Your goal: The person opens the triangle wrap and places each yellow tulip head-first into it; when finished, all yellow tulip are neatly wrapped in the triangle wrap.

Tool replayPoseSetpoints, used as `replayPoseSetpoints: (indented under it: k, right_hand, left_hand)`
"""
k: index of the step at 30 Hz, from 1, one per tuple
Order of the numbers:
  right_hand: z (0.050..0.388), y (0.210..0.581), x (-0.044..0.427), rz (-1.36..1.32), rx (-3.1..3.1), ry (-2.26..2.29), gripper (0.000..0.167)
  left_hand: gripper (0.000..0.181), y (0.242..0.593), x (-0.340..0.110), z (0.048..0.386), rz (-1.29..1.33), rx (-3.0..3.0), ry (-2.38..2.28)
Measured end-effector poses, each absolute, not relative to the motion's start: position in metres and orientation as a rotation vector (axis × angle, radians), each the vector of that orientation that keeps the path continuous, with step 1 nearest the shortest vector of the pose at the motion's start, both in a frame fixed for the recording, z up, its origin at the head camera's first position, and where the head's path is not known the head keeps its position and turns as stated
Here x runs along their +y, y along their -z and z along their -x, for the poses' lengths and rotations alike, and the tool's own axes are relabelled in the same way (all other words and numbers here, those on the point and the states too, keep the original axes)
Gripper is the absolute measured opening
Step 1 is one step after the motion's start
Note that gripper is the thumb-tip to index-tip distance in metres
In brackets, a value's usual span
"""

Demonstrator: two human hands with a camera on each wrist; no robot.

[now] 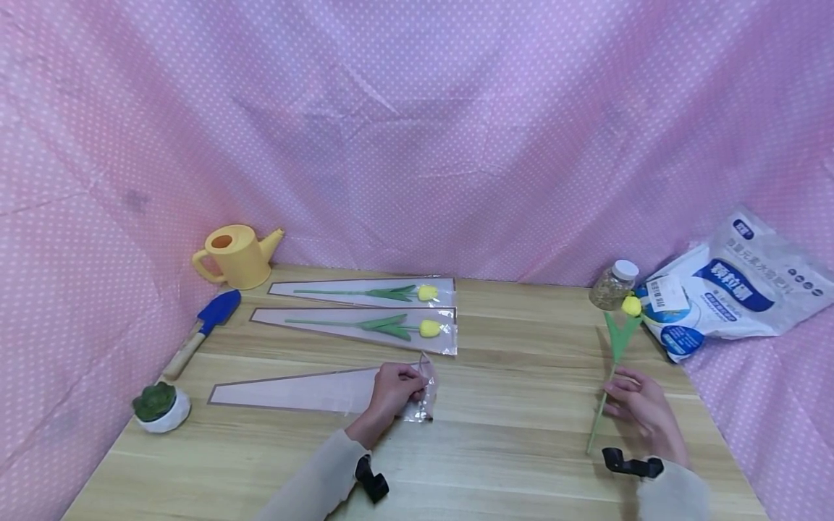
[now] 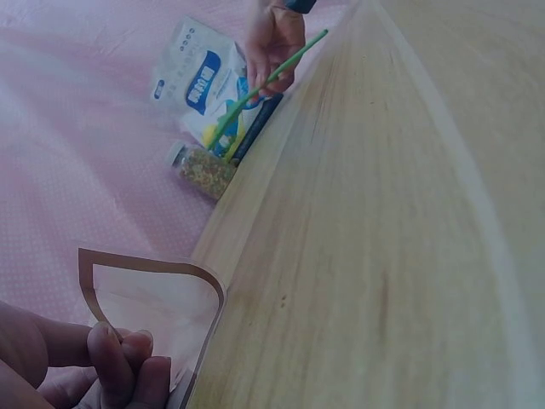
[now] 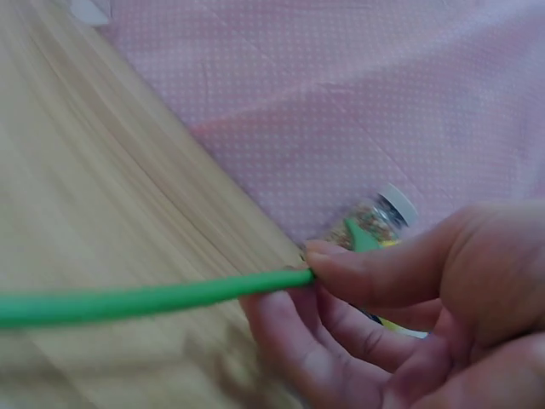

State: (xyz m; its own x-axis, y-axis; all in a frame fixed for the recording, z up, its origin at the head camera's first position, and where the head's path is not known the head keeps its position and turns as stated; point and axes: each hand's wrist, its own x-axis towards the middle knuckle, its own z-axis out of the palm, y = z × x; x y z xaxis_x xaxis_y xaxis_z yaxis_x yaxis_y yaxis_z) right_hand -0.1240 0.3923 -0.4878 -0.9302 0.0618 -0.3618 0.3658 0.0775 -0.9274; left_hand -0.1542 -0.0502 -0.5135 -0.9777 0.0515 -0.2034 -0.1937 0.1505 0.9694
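Note:
My left hand [image 1: 394,389] pinches the wide right end of a clear flower sleeve [image 1: 293,391] with a brown border, lying on the table. In the left wrist view the sleeve's mouth [image 2: 156,266] bows apart above the fingertips. On the right, my right hand [image 1: 641,407] pinches the green stem of a yellow tulip [image 1: 630,305], held upright with its bloom at the top. The right wrist view shows the stem [image 3: 153,300] between thumb and fingers; the bloom is mostly hidden there. Two more sleeves, each with a yellow tulip [image 1: 428,292] [image 1: 430,328] inside, lie behind the left hand.
At the left stand a yellow watering can [image 1: 242,259], a blue trowel [image 1: 218,311] and a potted succulent [image 1: 171,411]. A jar of granules [image 1: 611,288] and a white-and-blue bag [image 1: 730,289] are at the back right. Pink dotted cloth [image 1: 417,145] surrounds the wooden table [image 1: 508,463].

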Motion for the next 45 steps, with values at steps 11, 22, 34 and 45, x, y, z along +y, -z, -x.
replayPoseSetpoints:
  k: [11,22,34,45]
  right_hand:
    - [0.131,0.492,0.371,-0.411,1.867,2.262,0.034]
    - [0.139,0.495,0.351,-0.394,1.752,2.393,0.028]
    - [0.144,0.495,0.332,-0.457,1.587,2.543,0.016]
    - [0.152,0.489,0.317,-0.727,1.404,2.626,0.025]
  left_hand:
    - [0.010,0.514,-0.050,0.155,0.141,2.221,-1.940]
    - [0.009,0.513,-0.050,0.155,0.136,2.235,-1.927]
    - [0.010,0.513,-0.051,0.154,0.141,2.255,-1.914]
    - [0.010,0.514,-0.050,0.155,0.158,2.253,-1.908]
